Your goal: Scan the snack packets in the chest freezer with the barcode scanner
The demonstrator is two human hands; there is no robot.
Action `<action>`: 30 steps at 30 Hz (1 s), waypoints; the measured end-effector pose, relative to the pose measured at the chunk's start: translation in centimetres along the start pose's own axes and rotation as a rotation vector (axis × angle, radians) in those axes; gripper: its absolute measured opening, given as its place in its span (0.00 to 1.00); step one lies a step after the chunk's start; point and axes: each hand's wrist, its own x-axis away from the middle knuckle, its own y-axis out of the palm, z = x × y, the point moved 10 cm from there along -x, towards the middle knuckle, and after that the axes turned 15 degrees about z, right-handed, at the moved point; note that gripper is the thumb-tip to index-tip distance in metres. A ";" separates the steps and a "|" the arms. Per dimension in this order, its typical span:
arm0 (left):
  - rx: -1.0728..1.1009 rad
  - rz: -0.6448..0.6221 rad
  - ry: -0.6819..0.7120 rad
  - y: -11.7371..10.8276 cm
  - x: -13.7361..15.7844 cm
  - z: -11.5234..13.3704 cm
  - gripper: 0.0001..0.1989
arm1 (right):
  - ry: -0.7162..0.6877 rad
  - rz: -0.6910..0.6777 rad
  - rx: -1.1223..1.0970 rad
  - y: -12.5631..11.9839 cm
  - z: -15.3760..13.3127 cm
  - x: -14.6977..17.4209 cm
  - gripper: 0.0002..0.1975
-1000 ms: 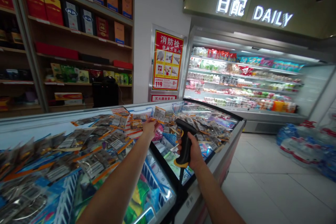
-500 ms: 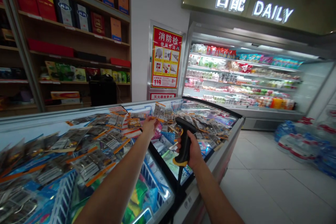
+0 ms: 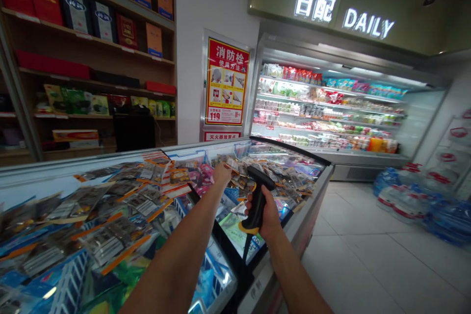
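My right hand (image 3: pixel 270 212) is wrapped round the grip of a black and yellow barcode scanner (image 3: pixel 258 201), its head pointing up and left and its cable hanging down. Further forward, my left hand (image 3: pixel 222 173) reaches over the freezer's glass top, fingers closed at the edge of a small clear food packet (image 3: pixel 233 163). The fingertips are partly hidden behind the hand. Around it lie many similar packets (image 3: pixel 290 176) with orange edges. To the left, more packets (image 3: pixel 147 201) cover the glass in a loose heap.
The chest freezer (image 3: pixel 312 206) has a black frame and blue baskets (image 3: pixel 69 284) inside. Behind stand a shelf of boxed goods (image 3: pixel 127 32), a red fire-hydrant notice (image 3: pixel 226 83) and a lit open fridge (image 3: pixel 331 108). Bottled water packs (image 3: pixel 408 196) stand on the tiled floor at right.
My left hand has moved right and slightly forward, and its packet has gone from upright to lying lower among the others. The scanner stays in my right hand. The view has turned slightly right.
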 end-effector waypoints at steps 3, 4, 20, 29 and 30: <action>-0.352 0.017 0.201 -0.7 0.2 1.5 0.05 | -0.007 0.002 0.004 -0.2 0.0 -0.2 0.14; -0.480 0.015 0.269 -1.1 0.3 2.0 0.02 | -0.005 0.004 0.008 -0.2 0.0 -0.2 0.14; -1.087 0.030 0.498 -13.0 -3.1 2.2 0.11 | 0.040 -0.047 0.096 1.5 1.5 0.2 0.13; -0.638 -0.072 0.392 -12.1 -3.2 1.8 0.10 | 0.069 -0.072 0.110 3.8 2.2 0.8 0.14; -0.565 -0.038 0.353 -12.5 -3.3 2.0 0.10 | 0.076 -0.068 0.111 3.8 2.3 0.8 0.14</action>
